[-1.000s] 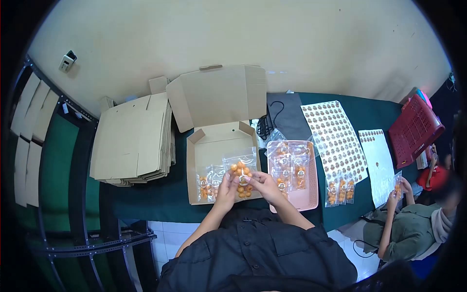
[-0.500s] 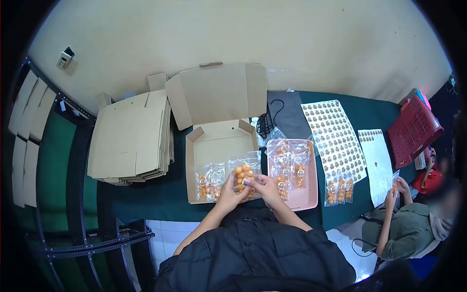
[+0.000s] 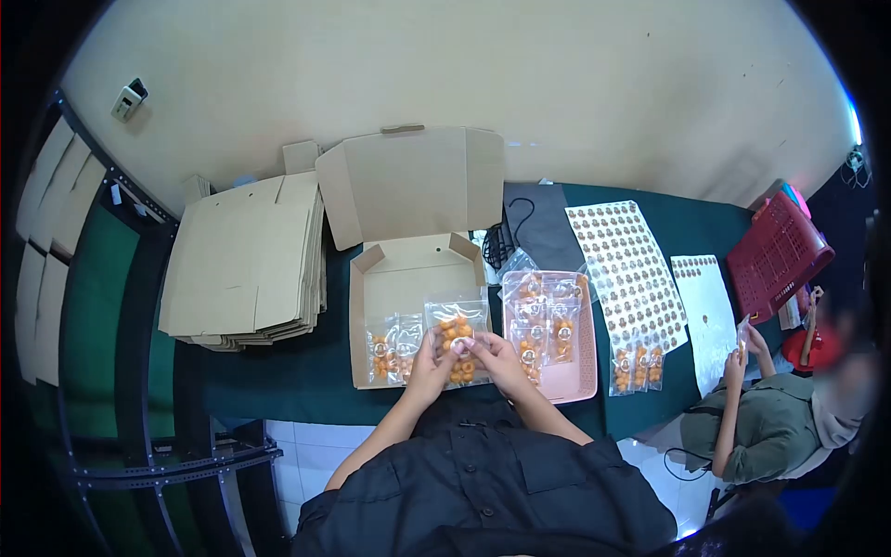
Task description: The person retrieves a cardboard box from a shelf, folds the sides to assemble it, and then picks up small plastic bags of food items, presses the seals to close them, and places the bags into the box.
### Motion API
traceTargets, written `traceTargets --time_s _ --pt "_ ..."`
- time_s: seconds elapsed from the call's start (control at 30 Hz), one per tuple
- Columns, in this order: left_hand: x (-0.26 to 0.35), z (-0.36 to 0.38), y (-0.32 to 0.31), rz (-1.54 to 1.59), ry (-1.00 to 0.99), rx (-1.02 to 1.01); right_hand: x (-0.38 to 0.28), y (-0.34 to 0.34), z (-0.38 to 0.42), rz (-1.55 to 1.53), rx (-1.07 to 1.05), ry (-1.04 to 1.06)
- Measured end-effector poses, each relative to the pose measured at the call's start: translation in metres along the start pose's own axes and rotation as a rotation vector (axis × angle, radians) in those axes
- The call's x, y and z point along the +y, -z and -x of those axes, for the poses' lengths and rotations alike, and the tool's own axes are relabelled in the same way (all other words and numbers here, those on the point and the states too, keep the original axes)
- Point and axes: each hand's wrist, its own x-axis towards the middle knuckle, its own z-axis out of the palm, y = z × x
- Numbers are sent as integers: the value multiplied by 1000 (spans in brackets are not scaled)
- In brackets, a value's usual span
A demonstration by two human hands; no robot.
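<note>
Between both hands is a clear plastic bag of round orange snacks [image 3: 456, 325], upright over the front right of an open cardboard box [image 3: 401, 269]. My left hand [image 3: 429, 371] grips its left side. My right hand [image 3: 499, 362] holds the right side, thumb pressed on the front by a round sticker. Inside the box, similar snack bags [image 3: 381, 348] lie in a row at the front left. Just right of my right hand stands a pink basket [image 3: 570, 382] with several more snack bags [image 3: 562, 327] in it.
Flattened cardboard boxes [image 3: 243, 260] are stacked at the left. Right of the basket lie a sticker sheet [image 3: 624, 260], three snack bags [image 3: 637, 368] and a second sheet [image 3: 698, 311]. A co-worker [image 3: 775, 422] handles a small bag beside a red basket [image 3: 778, 255].
The camera view has shifted slightly, so the scene sits a little further left. Both hands still hold the snack bag, with the thumbs near its sticker.
</note>
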Motion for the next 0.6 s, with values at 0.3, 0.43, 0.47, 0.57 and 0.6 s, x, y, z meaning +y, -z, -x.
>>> traceTargets --time_s 0.3,0.43,0.47,0.57,0.6 --pt "1 10 -8 -99 -16 25 -8 5 1 48 -78 54" --pt "-2 8 -10 -162 -82 21 -12 11 -2 -129 -53 -54" --pt "-7 7 -9 -129 -66 71 -14 11 -1 -203 -55 -79" --pt "-12 6 -5 69 -27 140 -6 3 0 -66 -103 -9" --pt "-8 6 -3 67 -27 139 -6 2 1 -42 -121 33"
